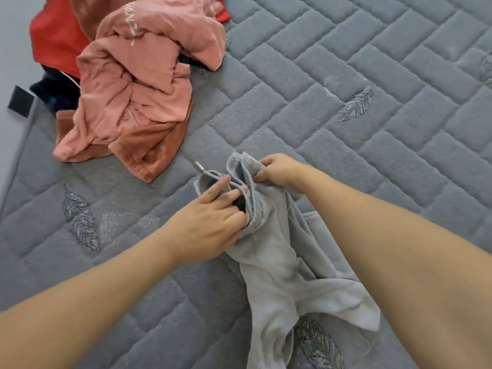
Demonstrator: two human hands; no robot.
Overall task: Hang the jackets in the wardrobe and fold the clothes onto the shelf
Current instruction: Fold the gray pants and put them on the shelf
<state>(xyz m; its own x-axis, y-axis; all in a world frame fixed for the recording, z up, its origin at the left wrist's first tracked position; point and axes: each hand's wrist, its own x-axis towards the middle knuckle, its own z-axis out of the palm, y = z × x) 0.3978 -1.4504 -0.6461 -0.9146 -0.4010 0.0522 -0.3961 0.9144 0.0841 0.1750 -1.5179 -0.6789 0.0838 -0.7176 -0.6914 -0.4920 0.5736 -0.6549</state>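
Grey drawstring trousers (279,265) lie on the quilted grey bed cover (346,75), waistband toward the far side. My left hand (210,222) has its fingers tucked into the waistband opening and grips the near edge. My right hand (279,170) pinches the bunched waistband at its far side. A drawstring with a metal tip (199,166) trails out to the left. A heap of clothes sits at the upper left: a pink garment (138,83) on top, a rust-coloured one (157,147) under it, a red one (56,38) and a dark navy one (56,91) behind.
The bed's left edge (16,161) runs along a pale floor, with a black tab (20,102) at the cover's corner. Embroidered feather patterns (355,103) mark the quilt. No wardrobe or shelf is in view.
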